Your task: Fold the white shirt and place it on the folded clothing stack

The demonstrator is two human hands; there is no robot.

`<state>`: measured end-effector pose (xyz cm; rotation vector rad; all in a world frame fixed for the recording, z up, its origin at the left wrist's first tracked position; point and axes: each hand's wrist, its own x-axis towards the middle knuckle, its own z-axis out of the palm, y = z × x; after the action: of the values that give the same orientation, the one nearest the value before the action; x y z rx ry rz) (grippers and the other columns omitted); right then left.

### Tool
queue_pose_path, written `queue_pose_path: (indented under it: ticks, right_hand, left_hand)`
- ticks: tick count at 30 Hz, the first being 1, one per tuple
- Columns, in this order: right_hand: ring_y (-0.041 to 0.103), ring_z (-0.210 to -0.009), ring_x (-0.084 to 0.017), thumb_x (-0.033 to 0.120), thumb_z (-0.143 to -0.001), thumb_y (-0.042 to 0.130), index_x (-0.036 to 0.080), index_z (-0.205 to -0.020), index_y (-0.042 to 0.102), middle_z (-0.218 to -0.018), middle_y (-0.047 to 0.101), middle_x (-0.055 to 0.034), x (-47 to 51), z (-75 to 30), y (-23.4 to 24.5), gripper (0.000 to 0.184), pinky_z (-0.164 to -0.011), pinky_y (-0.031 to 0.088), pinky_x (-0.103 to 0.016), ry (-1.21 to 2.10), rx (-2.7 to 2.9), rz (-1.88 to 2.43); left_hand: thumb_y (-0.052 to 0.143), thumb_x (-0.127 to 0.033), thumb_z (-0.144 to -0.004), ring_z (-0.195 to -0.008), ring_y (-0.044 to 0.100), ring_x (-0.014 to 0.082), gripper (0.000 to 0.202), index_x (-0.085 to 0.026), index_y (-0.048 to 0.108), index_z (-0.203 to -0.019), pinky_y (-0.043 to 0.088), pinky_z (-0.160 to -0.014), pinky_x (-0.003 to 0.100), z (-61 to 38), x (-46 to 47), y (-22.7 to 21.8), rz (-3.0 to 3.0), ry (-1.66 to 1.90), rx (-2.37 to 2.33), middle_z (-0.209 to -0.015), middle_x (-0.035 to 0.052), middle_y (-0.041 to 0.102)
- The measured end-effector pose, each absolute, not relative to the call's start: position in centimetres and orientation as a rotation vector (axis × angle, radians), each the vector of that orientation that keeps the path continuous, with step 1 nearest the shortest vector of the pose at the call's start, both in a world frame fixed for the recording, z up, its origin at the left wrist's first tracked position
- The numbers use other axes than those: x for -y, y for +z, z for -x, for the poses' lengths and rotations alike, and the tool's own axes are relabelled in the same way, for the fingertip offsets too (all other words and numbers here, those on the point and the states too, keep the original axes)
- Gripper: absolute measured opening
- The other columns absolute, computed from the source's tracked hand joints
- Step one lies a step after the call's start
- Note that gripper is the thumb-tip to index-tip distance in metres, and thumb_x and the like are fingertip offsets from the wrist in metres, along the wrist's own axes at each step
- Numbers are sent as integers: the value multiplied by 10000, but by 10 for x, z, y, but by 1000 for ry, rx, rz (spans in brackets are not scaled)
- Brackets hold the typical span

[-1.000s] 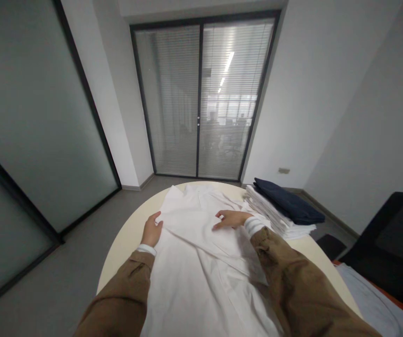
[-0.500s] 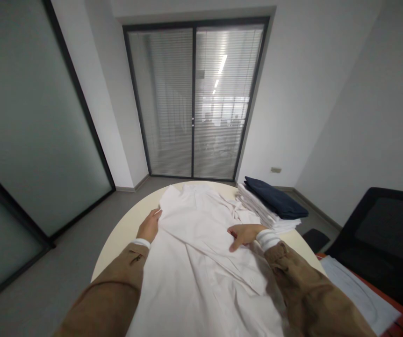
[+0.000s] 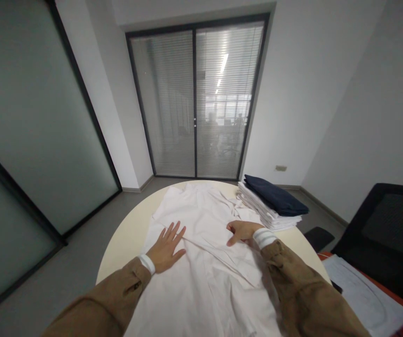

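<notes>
**A:** Where's the left grip [image 3: 166,248]?

**B:** Flat on the white shirt [image 3: 205,299], palm down, fingers spread wide. It isn't holding anything, just pressing on the cloth.

**A:** And the right grip [image 3: 241,232]?

**B:** Narrower, with the fingers curled and the index finger pointing down at a diagonal fold in the shirt. I can't tell whether it's pinching the cloth or only touching it.

**A:** So where's the shirt lying?

**B:** Under and between both grips, spread on the round tabletop [image 3: 126,248]. Its wrinkled top end reaches past the grips to the far edge, and the rest runs back toward the person, below the frame.

**A:** What's near the right grip?

**B:** Just beyond it and to the right is a stack of folded white clothes [image 3: 259,206], with a folded navy garment [image 3: 273,196] on top. The stack sits close to the shirt's edge.

**A:** Anything farther out?

**B:** Well to the right of that grip is a black chair [image 3: 391,224], with sheets of paper [image 3: 363,295] below it in the view. Straight ahead, past the tabletop, is a glass door with blinds [image 3: 196,105].
</notes>
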<state>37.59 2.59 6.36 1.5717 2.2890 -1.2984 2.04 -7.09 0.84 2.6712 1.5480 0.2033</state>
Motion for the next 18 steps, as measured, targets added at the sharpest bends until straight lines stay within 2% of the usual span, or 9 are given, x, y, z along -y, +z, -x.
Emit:
queue_pose_path:
  ticks: [6, 8, 12, 15, 18]
  right_hand:
    - [619, -870, -205, 359, -329, 915, 206, -1011, 516, -927, 643, 16, -18, -376, 67, 804, -672, 494, -269, -1636, -2119, -1447]
    - [624, -922, -223, 321, -319, 917, 199, -1042, 514, -963, 653, 3, -18, -374, 64, 837, -710, 501, -278, -1608, -2160, -1470]
    - [625, -955, -232, 269, -427, 886, 179, -1146, 521, -990, 662, -19, -22, -373, 55, 811, -778, 491, -292, -1372, -2337, -1576]
    - [629, -965, -226, 247, -499, 862, 179, -1211, 524, -1030, 665, -33, -23, -375, 53, 791, -814, 484, -295, -1277, -2430, -1609]
    - [635, -1002, -228, 248, -531, 849, 193, -1244, 512, -1080, 675, -42, -17, -376, 57, 790, -848, 490, -298, -1366, -2412, -1545]
  left_hand:
    - [294, -588, -995, -1517, -6, 309, 709, -242, 123, -1589, 144, -1202, 539, 22, 54, 17, -2624, -2, -1540, -1648, 99, -5]
    - [303, -590, -987, -1515, -1, 321, 730, -216, 130, -1589, 154, -1195, 548, 23, 49, 27, -2558, -86, -1593, -1645, 115, -20]
    - [356, -600, -952, -1500, -33, 394, 805, -179, 106, -1591, 181, -1159, 616, -15, 52, 46, -2419, -131, -1748, -1642, 142, -43]
    - [246, -640, -968, -1498, -16, 408, 757, -253, 65, -1593, 172, -1144, 651, -60, 59, 48, -2380, 24, -1699, -1651, 108, -37]
    - [255, -676, -952, -1492, -12, 433, 750, -318, 74, -1586, 117, -1127, 702, -89, 62, 37, -2396, 90, -1580, -1658, 70, -4]
